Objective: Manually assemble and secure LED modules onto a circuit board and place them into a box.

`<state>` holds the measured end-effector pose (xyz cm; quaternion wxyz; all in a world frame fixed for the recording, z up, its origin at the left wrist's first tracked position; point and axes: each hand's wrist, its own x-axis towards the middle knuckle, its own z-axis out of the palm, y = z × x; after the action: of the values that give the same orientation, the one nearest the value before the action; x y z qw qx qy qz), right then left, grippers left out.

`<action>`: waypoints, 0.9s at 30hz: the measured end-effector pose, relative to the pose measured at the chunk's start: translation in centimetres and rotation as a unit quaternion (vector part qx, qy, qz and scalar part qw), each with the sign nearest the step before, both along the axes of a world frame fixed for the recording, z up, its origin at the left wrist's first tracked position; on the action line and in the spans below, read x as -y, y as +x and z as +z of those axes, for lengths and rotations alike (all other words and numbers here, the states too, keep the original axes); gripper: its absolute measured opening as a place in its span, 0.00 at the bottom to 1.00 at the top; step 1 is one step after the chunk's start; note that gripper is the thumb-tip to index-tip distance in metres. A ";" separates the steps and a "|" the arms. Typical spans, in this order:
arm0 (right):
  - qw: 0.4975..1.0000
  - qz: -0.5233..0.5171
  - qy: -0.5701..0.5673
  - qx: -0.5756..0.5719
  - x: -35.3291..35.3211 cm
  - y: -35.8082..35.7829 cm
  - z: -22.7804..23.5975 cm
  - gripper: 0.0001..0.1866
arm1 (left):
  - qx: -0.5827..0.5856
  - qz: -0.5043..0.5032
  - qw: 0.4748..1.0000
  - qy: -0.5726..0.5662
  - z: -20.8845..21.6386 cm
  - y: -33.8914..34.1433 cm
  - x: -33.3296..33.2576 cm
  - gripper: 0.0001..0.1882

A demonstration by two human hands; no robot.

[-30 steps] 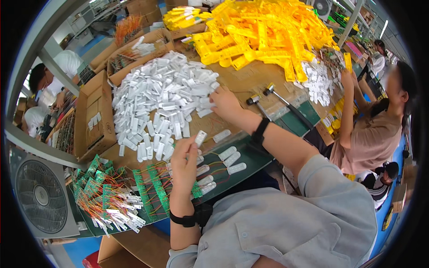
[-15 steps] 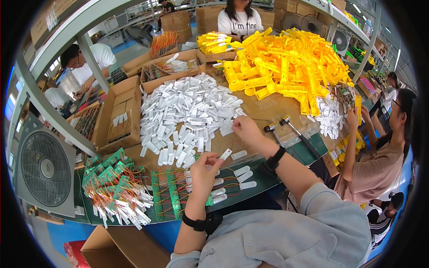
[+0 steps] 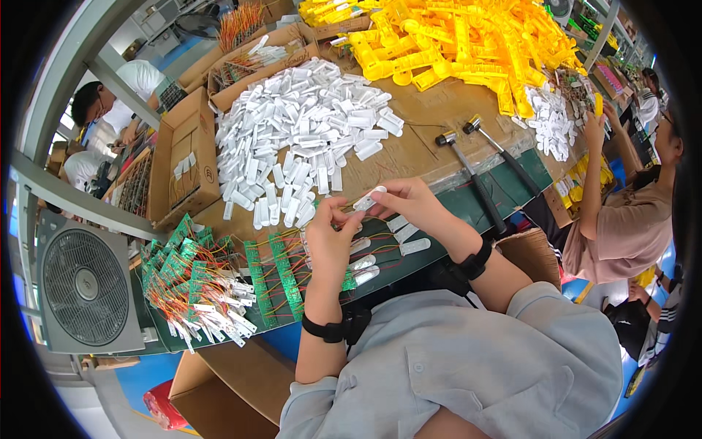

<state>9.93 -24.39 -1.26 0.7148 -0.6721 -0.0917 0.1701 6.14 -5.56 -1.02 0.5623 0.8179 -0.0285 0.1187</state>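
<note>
In front of me both hands meet over a small white rounded plastic piece [image 3: 369, 198]. My left hand [image 3: 330, 235] pinches its left end. My right hand [image 3: 415, 208] grips the other end, thumb on top. Thin wires show near the fingers. Whether the piece is one part or a strip lying in a cover, I cannot tell. Below the hands lie green circuit boards [image 3: 285, 272], wired by red and yellow leads to white rounded pieces [image 3: 414, 246]. Beyond the hands spreads a heap of white plastic covers [image 3: 300, 128].
Two hammers [image 3: 474, 179] lie at the right. A heap of yellow plastic parts [image 3: 453, 47] fills the far side. Wired green boards [image 3: 183, 256] are piled at left, near a cardboard box [image 3: 162, 175] and a fan [image 3: 86, 285]. A co-worker [image 3: 621, 227] sits at right.
My right hand has come back from the edge of the white heap to my left hand. Both now hold the white piece together. The view has shifted slightly.
</note>
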 end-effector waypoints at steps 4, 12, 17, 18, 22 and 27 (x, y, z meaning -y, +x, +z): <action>0.995 0.060 -0.063 0.036 0.5 0.2 0.7 0.16 | -0.037 -0.028 0.998 0.032 1.0 -0.1 -0.2 0.19; 0.932 0.074 -0.207 0.289 -0.3 -0.5 1.6 0.09 | -0.046 -0.050 0.997 0.046 0.7 0.0 -0.5 0.18; 0.978 -0.044 -0.140 0.151 -1.1 -0.7 0.9 0.07 | -0.017 -0.047 0.998 0.024 0.4 0.7 -0.9 0.17; 0.974 -0.101 -0.119 0.163 -1.2 -0.7 0.2 0.07 | -0.008 -0.044 0.998 0.034 0.3 0.9 -1.0 0.16; 0.979 -0.162 -0.008 0.126 -2.8 -0.5 -1.2 0.08 | 0.020 -0.044 0.992 0.120 -0.1 1.1 -0.8 0.15; 0.976 -0.123 -0.116 0.134 -2.5 0.4 -0.6 0.07 | 0.063 -0.016 0.990 0.122 0.5 1.0 -1.1 0.10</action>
<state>10.31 -21.93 -1.88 0.6286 -0.7733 -0.0830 -0.0013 7.14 -4.44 -0.57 0.4568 0.8708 -0.0915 0.1567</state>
